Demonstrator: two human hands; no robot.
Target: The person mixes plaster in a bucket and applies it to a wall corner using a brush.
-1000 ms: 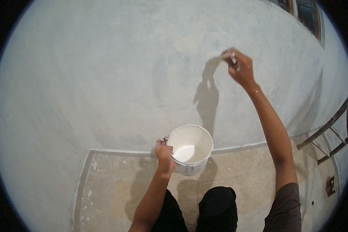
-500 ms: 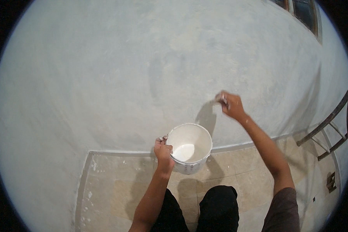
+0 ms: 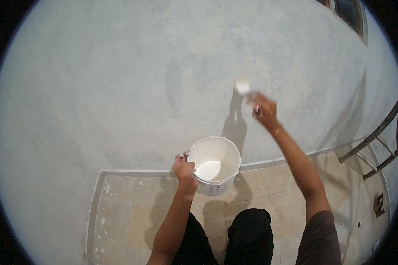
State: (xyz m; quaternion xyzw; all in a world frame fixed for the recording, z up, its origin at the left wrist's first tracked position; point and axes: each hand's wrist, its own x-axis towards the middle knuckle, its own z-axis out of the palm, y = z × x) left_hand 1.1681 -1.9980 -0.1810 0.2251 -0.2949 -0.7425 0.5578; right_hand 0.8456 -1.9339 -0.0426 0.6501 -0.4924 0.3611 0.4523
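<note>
My left hand (image 3: 184, 170) grips the left rim of a white bucket (image 3: 216, 184), fingers outside and thumb toward the inside. The bucket hangs tilted toward me above the floor, with some white paint (image 3: 208, 170) at its bottom. Up and to the right, my right hand (image 3: 264, 109) is closed round the handle of a paintbrush (image 3: 242, 87). Its pale, blurred head points up and left at the wall; whether the bristles touch it I cannot tell. White smears mark the fingers of both hands.
A pale grey-white, patchy wall (image 3: 119, 97) rises ahead, with a grey skirting (image 3: 137, 173) along its foot. Beige tiles (image 3: 150, 216) with white spatters lie below. A ladder-like frame (image 3: 370, 141) leans at the right, and a window (image 3: 349, 15) is at upper right.
My right hand has risen slightly, and the brush head now shows pale against the wall above it. My left hand and the bucket have shifted only a little up and left in view.
</note>
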